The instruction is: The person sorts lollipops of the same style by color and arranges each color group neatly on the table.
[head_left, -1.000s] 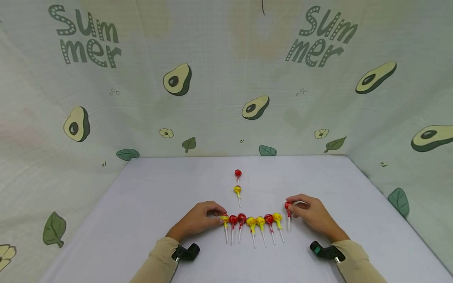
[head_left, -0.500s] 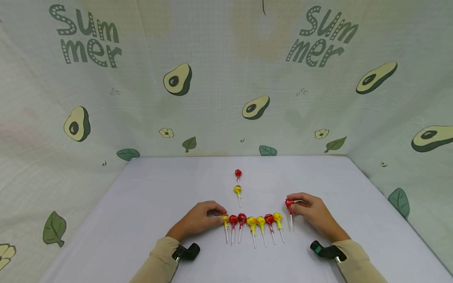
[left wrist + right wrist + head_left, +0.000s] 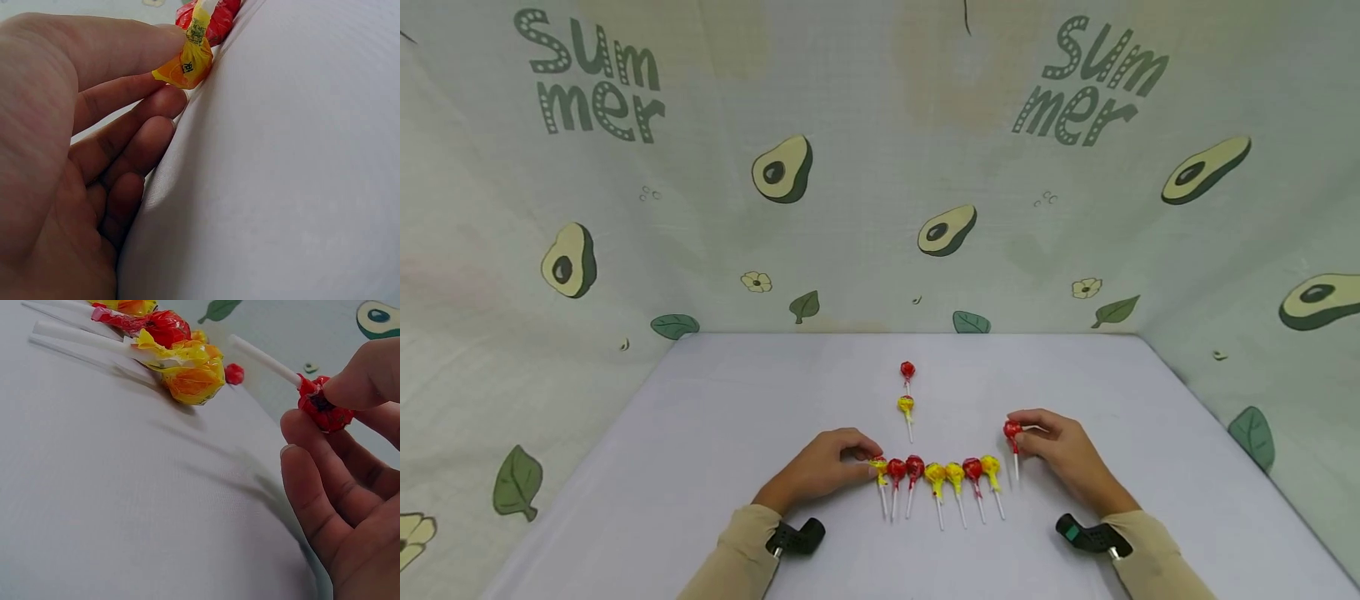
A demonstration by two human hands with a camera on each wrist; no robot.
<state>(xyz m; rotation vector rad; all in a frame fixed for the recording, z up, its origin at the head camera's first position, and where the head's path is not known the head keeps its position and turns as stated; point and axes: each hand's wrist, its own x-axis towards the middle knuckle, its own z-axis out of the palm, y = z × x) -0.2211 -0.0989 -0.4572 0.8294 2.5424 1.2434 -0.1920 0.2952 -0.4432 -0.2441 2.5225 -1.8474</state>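
The desk wears a pale, matt cloth with a fine woven grain, smooth and lightly rippled in the wrist views. The backdrop is thin printed fabric, matt, with soft creases. The lollipops wear crinkled, glossy wrappers: the yellow lollipop at the left hand looks like shiny twisted film with a printed paper-like band, and the red lollipop pinched by the right hand glints on its folds. Their white sticks look smooth and matt. The sleeves are soft beige cloth; the wrist mounts look like black matt plastic.
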